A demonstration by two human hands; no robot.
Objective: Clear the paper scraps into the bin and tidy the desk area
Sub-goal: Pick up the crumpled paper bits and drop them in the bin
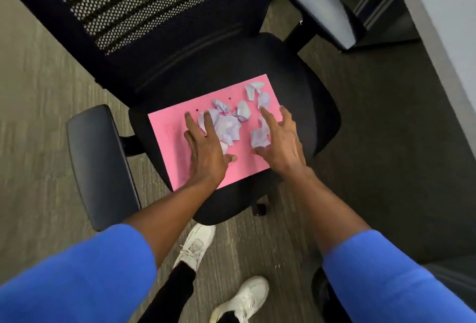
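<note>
A pink sheet (170, 142) lies on the seat of a black office chair (304, 86). Several crumpled pale lilac paper scraps (230, 127) are scattered over its middle and far right part. My left hand (206, 150) rests flat on the sheet with fingers spread, its fingertips touching the biggest clump of scraps. My right hand (280, 142) hovers over the sheet's right side, fingers apart, with one scrap (258, 138) just under its index finger and thumb. Neither hand holds anything. No bin is in view.
The chair has a mesh backrest (144, 6) and two padded armrests, one at the left (100, 165) and one at the far right (322, 8). A white desk edge (448, 29) runs down the right side. My white shoes (198, 245) stand on grey carpet below the seat.
</note>
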